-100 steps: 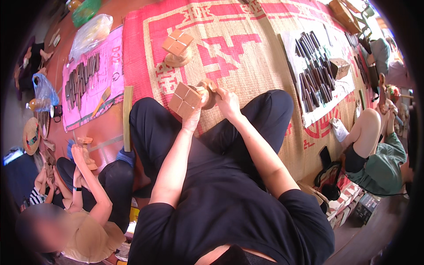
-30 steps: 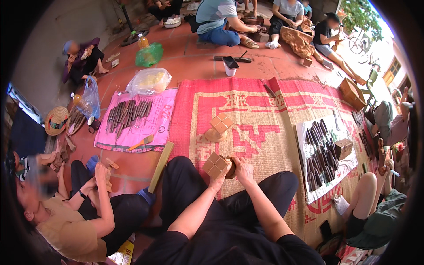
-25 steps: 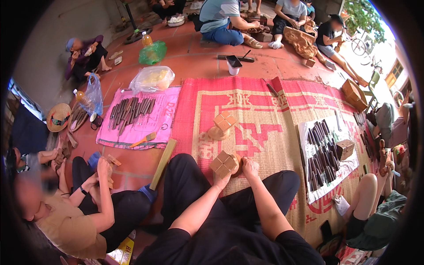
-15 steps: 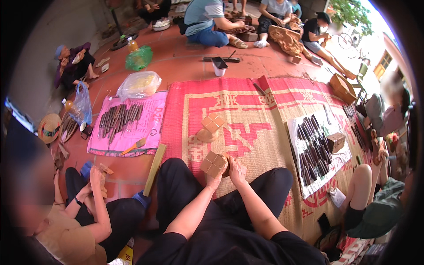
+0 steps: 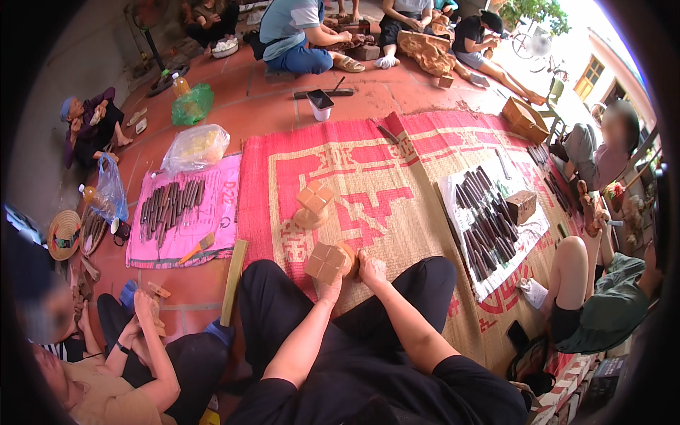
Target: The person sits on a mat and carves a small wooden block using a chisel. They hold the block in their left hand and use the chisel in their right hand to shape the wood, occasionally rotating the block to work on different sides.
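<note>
**Left hand grips a grooved wooden block; right hand curls just beside its round end**

The left hand [image 5: 328,291] closes around the underside of a wooden piece [image 5: 325,263], a squarish block whose upward face is crossed by two pale grooves, with a rounded part on its right. The piece is held in the air above the woven mat [image 5: 397,244], forward of and between the knees of the dark trousers [image 5: 273,297]. The right hand [image 5: 372,270] is level with the rounded part and just to its right, fingers curled in; I cannot tell whether anything small is pinched in them.

Farther forward on the mat stands a second wooden piece [image 5: 315,197], its similarly grooved block set tilted above a round base. To the right, slim dark tools [image 5: 487,221] lie in rows on a white cloth [image 5: 533,234]; to the left, a pink sheet [image 5: 214,249] bears more tools and a flat brush [image 5: 198,248].

Half a second ago the right fingers overlapped the rounded part; now a narrow gap shows between them. The left hand keeps its hold, the block's grooved face still turned up. The second piece stays in its place on the mat.
</note>
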### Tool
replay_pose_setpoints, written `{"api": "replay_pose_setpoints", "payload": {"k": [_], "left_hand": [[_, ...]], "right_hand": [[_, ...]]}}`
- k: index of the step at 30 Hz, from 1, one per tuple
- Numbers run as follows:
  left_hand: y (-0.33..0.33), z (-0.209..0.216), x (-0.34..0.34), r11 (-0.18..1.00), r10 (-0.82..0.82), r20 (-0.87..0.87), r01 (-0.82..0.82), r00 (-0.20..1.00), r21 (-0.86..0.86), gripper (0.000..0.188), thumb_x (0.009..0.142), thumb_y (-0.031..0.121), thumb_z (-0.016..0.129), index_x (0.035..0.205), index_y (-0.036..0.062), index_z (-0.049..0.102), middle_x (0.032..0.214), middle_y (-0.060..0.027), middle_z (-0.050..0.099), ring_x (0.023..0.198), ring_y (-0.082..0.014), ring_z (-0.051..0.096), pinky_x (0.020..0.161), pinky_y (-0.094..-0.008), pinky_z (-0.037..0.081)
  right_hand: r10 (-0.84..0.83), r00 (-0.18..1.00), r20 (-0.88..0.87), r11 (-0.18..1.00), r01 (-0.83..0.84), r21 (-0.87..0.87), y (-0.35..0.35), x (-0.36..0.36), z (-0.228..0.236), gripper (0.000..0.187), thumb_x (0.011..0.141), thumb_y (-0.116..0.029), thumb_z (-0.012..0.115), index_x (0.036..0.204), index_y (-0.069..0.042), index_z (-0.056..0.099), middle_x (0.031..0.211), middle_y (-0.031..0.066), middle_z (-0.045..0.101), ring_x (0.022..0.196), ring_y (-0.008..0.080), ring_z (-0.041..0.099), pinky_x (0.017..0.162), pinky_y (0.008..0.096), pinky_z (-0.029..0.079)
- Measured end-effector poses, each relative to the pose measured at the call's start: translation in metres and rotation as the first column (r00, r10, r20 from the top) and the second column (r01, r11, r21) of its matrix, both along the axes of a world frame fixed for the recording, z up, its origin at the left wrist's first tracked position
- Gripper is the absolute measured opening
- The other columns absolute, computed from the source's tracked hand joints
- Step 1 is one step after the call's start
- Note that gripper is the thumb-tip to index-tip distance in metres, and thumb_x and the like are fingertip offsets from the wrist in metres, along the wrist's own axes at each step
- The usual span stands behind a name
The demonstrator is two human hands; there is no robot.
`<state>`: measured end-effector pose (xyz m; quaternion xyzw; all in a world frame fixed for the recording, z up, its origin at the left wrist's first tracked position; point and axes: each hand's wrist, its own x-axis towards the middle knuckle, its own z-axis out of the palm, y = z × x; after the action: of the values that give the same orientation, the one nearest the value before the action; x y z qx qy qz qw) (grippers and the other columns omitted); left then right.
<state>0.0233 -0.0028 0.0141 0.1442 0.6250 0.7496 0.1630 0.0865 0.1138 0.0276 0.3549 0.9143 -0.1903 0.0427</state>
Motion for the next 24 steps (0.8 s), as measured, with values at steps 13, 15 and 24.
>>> {"api": "replay_pose_setpoints", "payload": {"k": [13, 15, 24], "left_hand": [[0.007, 0.007, -0.004, 0.989, -0.047, -0.204, 0.018, 0.978, -0.145, 0.040, 0.075, 0.026, 0.071, 0.106, 0.0052, 0.056, 0.100, -0.0061, 0.058, 0.092, -0.0185, 0.056, 0.078, -0.0336, 0.045], [0.008, 0.014, -0.003, 0.990, -0.073, -0.133, 0.056, 0.988, -0.129, 0.040, 0.076, 0.025, 0.071, 0.107, 0.0056, 0.055, 0.102, -0.0050, 0.057, 0.094, -0.0170, 0.054, 0.081, -0.0325, 0.044], [0.001, 0.001, -0.001, 0.986, -0.041, -0.276, -0.006, 0.960, -0.167, 0.039, 0.078, 0.023, 0.069, 0.109, 0.0058, 0.053, 0.106, -0.0024, 0.055, 0.097, -0.0130, 0.052, 0.083, -0.0285, 0.043]], "right_hand": [[0.047, 0.997, -0.066, 0.998, -0.050, -0.036, 0.013, 0.012, 0.013, 0.014, 0.081, -0.015, 0.050, 0.093, -0.008, 0.046, 0.070, 0.0176, 0.061, 0.066, 0.0347, 0.062, 0.055, 0.0447, 0.046], [-0.031, 0.987, -0.159, 0.999, 0.033, 0.013, 0.006, 0.004, 0.026, 0.013, 0.083, -0.016, 0.048, 0.094, -0.009, 0.047, 0.070, 0.0162, 0.062, 0.065, 0.0325, 0.063, 0.055, 0.0436, 0.047], [0.084, 0.970, -0.229, 0.994, -0.096, -0.043, 0.012, 0.007, 0.008, 0.012, 0.081, -0.020, 0.050, 0.089, -0.010, 0.051, 0.070, 0.0130, 0.063, 0.068, 0.0300, 0.063, 0.055, 0.0432, 0.046]]}}
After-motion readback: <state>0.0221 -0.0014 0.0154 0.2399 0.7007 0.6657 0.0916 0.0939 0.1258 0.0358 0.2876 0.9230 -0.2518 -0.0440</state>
